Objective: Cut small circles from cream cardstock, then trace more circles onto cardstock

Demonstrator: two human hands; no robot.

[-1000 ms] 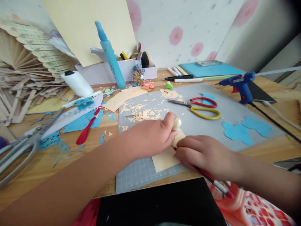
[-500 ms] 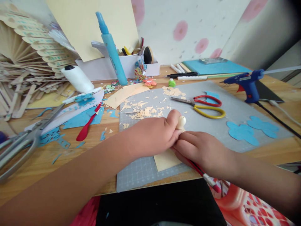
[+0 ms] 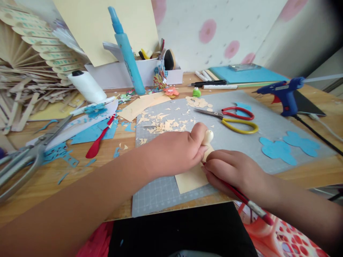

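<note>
My left hand (image 3: 184, 148) is closed round a cream, smooth round-ended piece (image 3: 209, 136), its rounded tip poking out past the thumb. What the rest of that piece is stays hidden in the fist. My right hand (image 3: 233, 169) is closed on a red pencil (image 3: 241, 195) with a metal band and a reddish eraser, its writing end pointing toward the left hand. Beneath both hands lies a cream paper sheet (image 3: 189, 182) on the grey cutting mat (image 3: 155, 200). A small gap separates the hands.
Scissors with red and yellow handles (image 3: 239, 125) lie beyond the hands, near blue paper flower shapes (image 3: 278, 150). Cream scraps (image 3: 168, 125) litter the mat. A blue glue gun (image 3: 286, 96) stands right; large metal scissors (image 3: 40, 146) and a red spatula-like tool (image 3: 93, 148) lie left.
My right hand has shifted slightly right, away from the left hand. The pencil's eraser end has swung right, and more of the pencil shows. My left hand is nearly still.
</note>
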